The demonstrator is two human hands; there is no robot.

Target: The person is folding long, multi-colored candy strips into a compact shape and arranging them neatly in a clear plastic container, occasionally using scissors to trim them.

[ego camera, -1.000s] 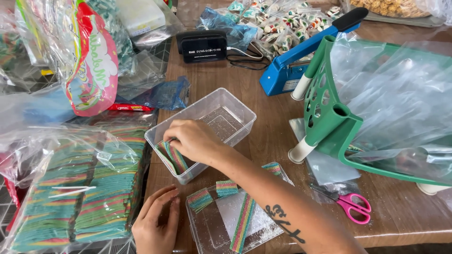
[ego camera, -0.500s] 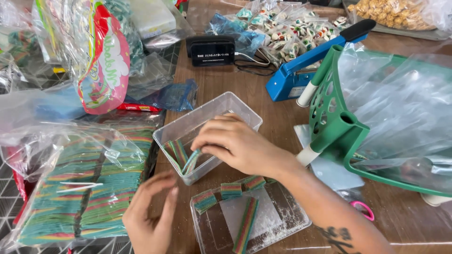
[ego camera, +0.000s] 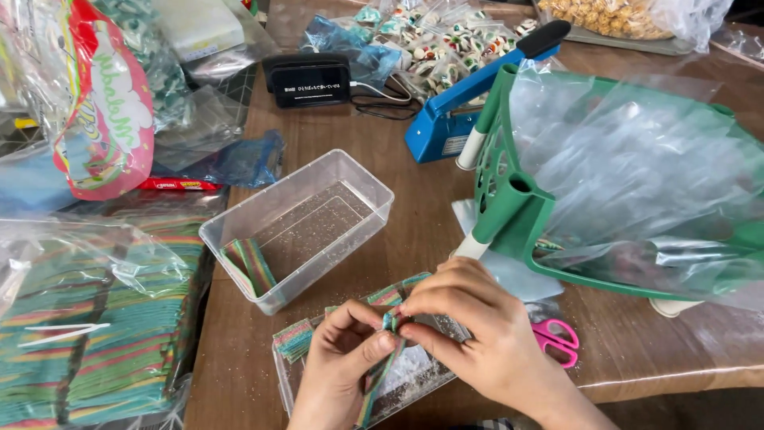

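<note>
Both hands meet over a shallow clear tray (ego camera: 414, 382) at the near table edge. Left hand (ego camera: 338, 370) and right hand (ego camera: 477, 334) are together, fingertips pinched on one rainbow candy strip (ego camera: 388, 322), which hangs down over the tray. More strips (ego camera: 294, 338) lie on the tray's left end, amid loose sugar. Progress, judged: early. The clear tub (ego camera: 318, 219) behind the hands holds only a few strips (ego camera: 251, 267) leaning at its near-left corner; the rest of its floor is bare. A large bag of strips (ego camera: 87, 334) at left looks nearly full, so most of the stock is unhandled. Surroundings: green basket (ego camera: 517, 215) lined with clear plastic at right, close to the right hand; blue sealer (ego camera: 469, 103) behind it; pink scissors (ego camera: 561, 341) just beside the right wrist; black device (ego camera: 309, 80) at far centre. Nothing lies between hands and tub.
</note>
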